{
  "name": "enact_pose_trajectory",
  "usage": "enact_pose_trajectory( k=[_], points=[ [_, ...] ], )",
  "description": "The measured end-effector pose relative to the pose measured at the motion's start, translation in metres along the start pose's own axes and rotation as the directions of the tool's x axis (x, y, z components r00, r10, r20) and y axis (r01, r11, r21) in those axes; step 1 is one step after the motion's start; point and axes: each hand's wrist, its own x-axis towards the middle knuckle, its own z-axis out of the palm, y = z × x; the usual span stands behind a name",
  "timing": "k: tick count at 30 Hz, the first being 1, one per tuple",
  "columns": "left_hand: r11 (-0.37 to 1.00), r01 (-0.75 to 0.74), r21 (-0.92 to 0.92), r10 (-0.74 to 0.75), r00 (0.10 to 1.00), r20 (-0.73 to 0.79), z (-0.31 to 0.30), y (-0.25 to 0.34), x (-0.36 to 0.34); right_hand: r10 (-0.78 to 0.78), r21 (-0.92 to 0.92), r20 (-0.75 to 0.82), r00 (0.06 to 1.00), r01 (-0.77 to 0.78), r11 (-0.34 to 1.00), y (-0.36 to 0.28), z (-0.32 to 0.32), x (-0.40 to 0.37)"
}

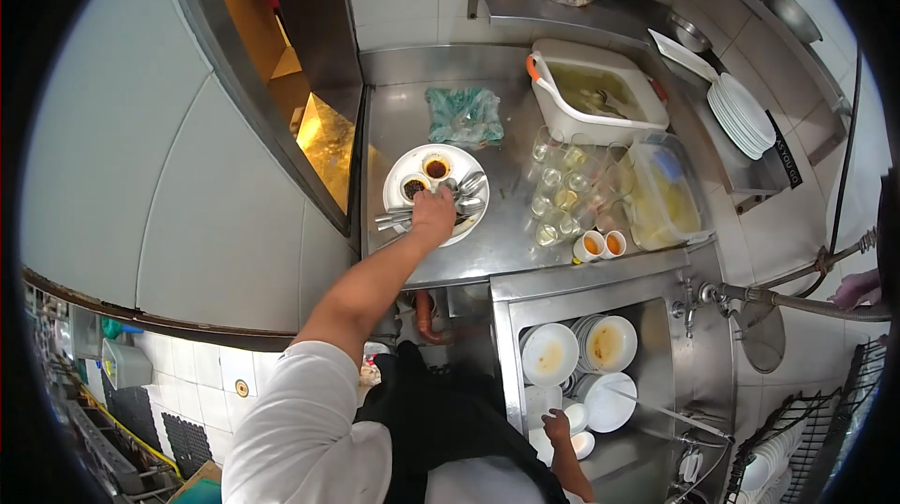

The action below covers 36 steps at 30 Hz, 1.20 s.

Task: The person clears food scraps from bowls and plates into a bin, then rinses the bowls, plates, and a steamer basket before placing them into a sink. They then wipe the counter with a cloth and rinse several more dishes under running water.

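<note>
White plate (400,166) holds 2 sauce bowls (436,167), left hand (433,213) at 1.

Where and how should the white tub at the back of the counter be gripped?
I'd use both hands on the orange handles at its left and right ends, coming in from the sides and lifting level. The tub is wide, open-topped and holds murky liquid, so tilting could spill it. Glasses crowd its near wall, making that side awkward.
</note>
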Motion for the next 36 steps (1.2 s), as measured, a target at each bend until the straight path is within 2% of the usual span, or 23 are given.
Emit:
enact_pose_trajectory(
  k=[2,6,7,8,9,10,11,15,17,18,20,21,23,24,25,26,28,29,30,32,34,35,36],
  points=[
    [1.0,-0.017,-0.015,0.017,1.0,-0.024,0.003,-0.004,-0.001,0.018,0.054,0.031,0.999,-0.019,0.998,0.008,0.004,0.004],
    [0.98,-0.016,-0.199,0.025,0.999,0.044,0.004,-0.015,0.001,-0.006,0.049,0.06,0.998,0.003,0.999,0.015,0.01,0.012],
    [0.968,-0.034,-0.247,0.051,0.997,0.062,0.002,-0.015,0.0,-0.345,-0.145,0.027,0.938,0.346,0.927,0.026,0.012,0.019],
    [0.953,-0.072,-0.296,0.066,0.997,-0.029,0.002,-0.016,-0.002,-0.641,-0.337,0.065,0.765,0.621,0.708,0.038,0.012,0.026],
    [0.952,-0.075,-0.297,0.068,0.997,-0.033,-0.001,-0.014,-0.003,-0.642,-0.339,0.06,0.764,0.62,0.707,0.024,0.007,0.024],
    [0.94,-0.1,-0.327,0.075,0.993,-0.089,-0.006,-0.013,-0.006,-0.349,-0.173,0.04,0.936,0.35,0.921,0.0,0.003,0.017],
    [0.926,-0.125,-0.355,0.079,0.987,-0.142,-0.012,-0.013,-0.01,-0.016,-0.004,0.081,0.997,0.016,1.0,-0.015,0.0,0.011],
    [0.88,-0.004,-0.475,-0.027,0.998,-0.057,-0.054,-0.005,-0.024,-0.015,0.075,0.104,0.994,0.007,0.997,-0.012,-0.001,0.014],
    [0.814,-0.023,-0.581,-0.013,0.998,-0.059,-0.065,-0.002,-0.04,0.133,0.13,0.183,0.974,-0.158,0.979,-0.036,-0.014,-0.001],
    [0.781,0.024,-0.624,-0.029,1.0,0.002,-0.066,-0.001,-0.05,0.132,0.134,0.18,0.975,-0.157,0.978,-0.027,-0.012,0.002],
    [0.715,0.059,-0.697,-0.035,0.998,0.048,-0.06,0.005,-0.074,-0.085,-0.023,0.14,0.987,0.089,0.996,0.012,0.002,0.007],
    [0.656,0.169,-0.735,-0.074,0.984,0.16,-0.066,0.011,-0.091,-0.085,-0.014,0.128,0.988,0.087,0.996,0.02,0.006,0.004],
    [0.577,0.082,-0.813,0.042,0.991,0.13,-0.047,0.021,-0.119,-0.038,0.151,0.08,0.996,0.026,0.988,0.027,0.013,0.002],
    [0.541,0.136,-0.83,0.045,0.981,0.19,-0.032,0.028,-0.128,-0.059,0.03,0.088,0.994,0.057,0.998,0.009,-0.001,-0.014],
    [0.425,0.302,-0.853,0.122,0.915,0.385,-0.041,0.034,-0.137,-0.063,0.038,0.08,0.995,0.06,0.997,-0.001,-0.002,-0.018],
    [0.505,0.156,-0.849,0.124,0.96,0.25,-0.022,0.043,-0.14,0.026,0.128,0.058,0.998,-0.033,0.991,-0.006,-0.002,-0.022],
    [0.519,0.145,-0.842,0.194,0.94,0.281,-0.042,0.059,-0.124,0.187,0.311,0.032,0.982,-0.188,0.932,-0.013,-0.002,-0.025],
    [0.531,0.145,-0.835,0.257,0.911,0.321,-0.052,0.066,-0.116,0.186,0.317,0.022,0.982,-0.183,0.93,-0.018,-0.006,-0.028],
    [0.406,-0.005,-0.914,0.314,0.94,0.135,-0.03,0.074,-0.093,0.221,0.343,0.029,0.975,-0.217,0.914,-0.026,-0.012,-0.032],
    [0.496,-0.086,-0.864,0.199,0.98,0.017,-0.04,0.097,-0.036,0.253,0.37,0.031,0.967,-0.247,0.896,-0.038,-0.022,-0.035],
    [0.414,0.045,-0.909,0.266,0.949,0.169,-0.127,0.111,0.028,0.255,0.437,0.047,0.966,-0.249,0.864,-0.043,-0.028,-0.037],
    [0.193,0.081,-0.978,0.409,0.899,0.155,-0.146,0.117,0.074,0.252,0.433,0.041,0.967,-0.245,0.867,-0.044,-0.031,-0.039],
    [0.073,0.08,-0.994,0.462,0.881,0.104,-0.164,0.128,0.126,0.275,0.478,0.067,0.959,-0.273,0.835,-0.046,-0.034,-0.044]
  ],
)
